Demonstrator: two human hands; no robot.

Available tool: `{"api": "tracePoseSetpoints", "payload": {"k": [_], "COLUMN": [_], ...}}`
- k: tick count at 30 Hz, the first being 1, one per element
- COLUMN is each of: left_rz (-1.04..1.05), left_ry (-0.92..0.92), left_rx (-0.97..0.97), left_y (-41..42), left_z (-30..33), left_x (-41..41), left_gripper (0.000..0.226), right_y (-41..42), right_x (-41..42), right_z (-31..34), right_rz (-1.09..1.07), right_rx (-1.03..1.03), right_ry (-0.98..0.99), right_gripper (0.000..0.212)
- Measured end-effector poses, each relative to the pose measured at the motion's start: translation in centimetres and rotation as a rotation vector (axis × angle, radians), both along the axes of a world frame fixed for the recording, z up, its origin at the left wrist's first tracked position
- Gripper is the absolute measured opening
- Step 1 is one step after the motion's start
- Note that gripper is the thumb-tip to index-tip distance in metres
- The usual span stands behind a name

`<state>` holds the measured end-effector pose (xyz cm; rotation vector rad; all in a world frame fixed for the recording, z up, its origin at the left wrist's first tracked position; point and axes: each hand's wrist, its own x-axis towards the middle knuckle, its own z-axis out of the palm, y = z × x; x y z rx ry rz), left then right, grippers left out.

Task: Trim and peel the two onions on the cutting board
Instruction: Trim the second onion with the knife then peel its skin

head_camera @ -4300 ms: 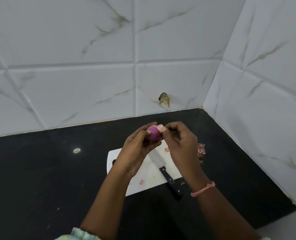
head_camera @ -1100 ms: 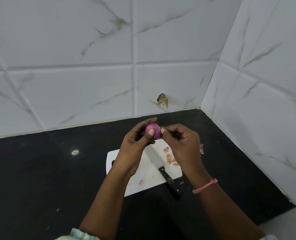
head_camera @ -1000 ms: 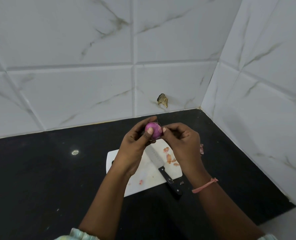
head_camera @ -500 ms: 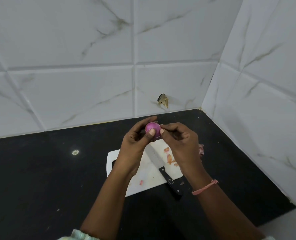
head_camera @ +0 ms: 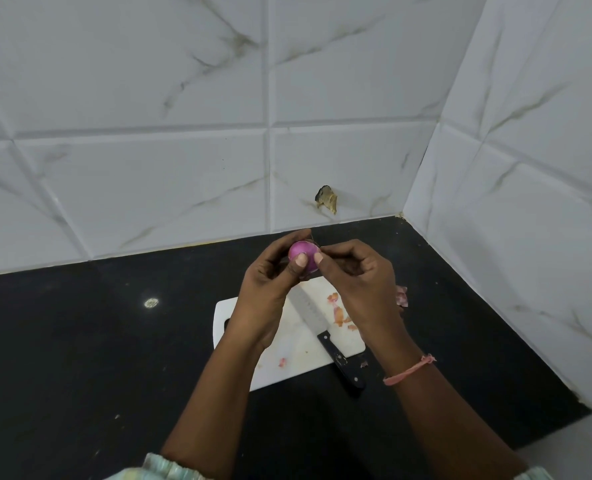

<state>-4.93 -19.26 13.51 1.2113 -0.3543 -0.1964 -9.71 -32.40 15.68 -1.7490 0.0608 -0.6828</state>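
Above the white cutting board [head_camera: 239, 308], my left hand [head_camera: 266, 292] grips the purple onion [head_camera: 303, 252]; my right hand [head_camera: 360, 282] pinches a dry wisp at its top. Slick bulb could slip onto the knife [head_camera: 317, 322]. Versus earlier: pink skin flap gone, more peel scraps [head_camera: 339, 315] on board.

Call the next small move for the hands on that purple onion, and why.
Probably pull the right hand away to strip the thin skin wisp it pinches at the top of the round purple onion. The left hand grips the onion above the white plastic cutting board, and the rest looks bare.
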Motion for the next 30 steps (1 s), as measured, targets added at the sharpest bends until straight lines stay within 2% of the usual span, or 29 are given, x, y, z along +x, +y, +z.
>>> {"api": "tracePoseSetpoints", "payload": {"k": [10,16,19,21,26,30], "left_rz": [-0.007,-0.009,-0.021,-0.022,-0.007,-0.012], "left_ry": [-0.007,0.001,0.018,0.028,0.024,0.026], "left_rx": [-0.008,-0.013,-0.055,-0.075,-0.073,-0.079], "left_y": [-0.05,-0.13,-0.13,-0.12,-0.04,-0.2], "left_z": [0.21,0.19,0.42,0.43,0.08,-0.21], "left_x": [-0.21,-0.26,-0.3,-0.3,-0.2,-0.16], "left_gripper": [0.045,0.047,0.046,0.044,0.045,0.042], "right_y": [-0.24,-0.48,-0.33,-0.14,0.11,-0.43], "right_x": [-0.02,0.11,0.04,-0.15,-0.2,0.01], "right_z": [-0.43,-0.47,-0.41,-0.31,-0.46,-0.78], "right_rz": [-0.067,-0.096,-0.051,0.0,0.019,-0.058], "right_rx": [-0.103,-0.09,0.025,0.065,-0.061,-0.294], "right_ry": [-0.031,-0.025,-0.042,-0.05,-0.091,-0.188], "right_gripper": [0.01,0.009,0.007,0.013,0.014,0.013]}}
